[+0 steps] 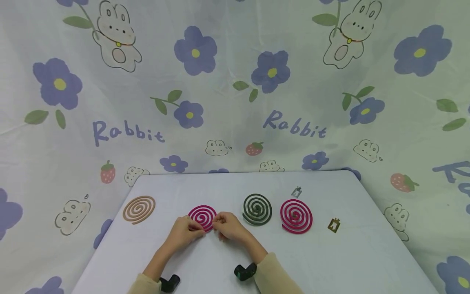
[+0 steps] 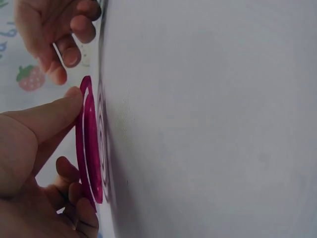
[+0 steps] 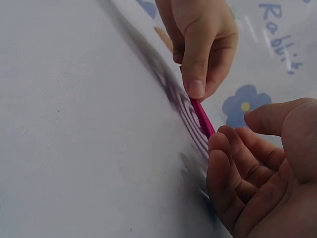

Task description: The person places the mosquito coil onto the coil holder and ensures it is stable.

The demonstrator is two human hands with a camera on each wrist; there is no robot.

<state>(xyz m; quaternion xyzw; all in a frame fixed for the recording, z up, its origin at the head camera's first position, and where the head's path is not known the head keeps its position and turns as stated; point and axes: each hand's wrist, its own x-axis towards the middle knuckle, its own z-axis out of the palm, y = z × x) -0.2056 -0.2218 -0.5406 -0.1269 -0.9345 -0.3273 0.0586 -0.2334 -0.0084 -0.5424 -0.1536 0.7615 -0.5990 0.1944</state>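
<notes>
Flower-printed cloth (image 1: 227, 92) behind, lettering (image 1: 128, 131) reads "Rabbit". Smooth white table (image 1: 349, 265) before me. My left hand (image 1: 183, 231) pinches flat, spiral pink coil (image 1: 202, 218), seemingly just above table. My right hand (image 1: 230, 226) at coil's right edge, fingers loosely bent, thumb apart, gripping nothing. Second pink coil (image 1: 295, 216), tan coil (image 1: 138, 208), green coil (image 1: 257, 208) lie flat. Gold piece (image 1: 331, 228), silver piece (image 1: 295, 194): small, metallic-looking.

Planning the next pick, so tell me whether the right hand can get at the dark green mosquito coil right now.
Likely yes. The right hand looks empty, and the dark green mosquito coil lies close by on its right, with nothing visible between them.
</notes>
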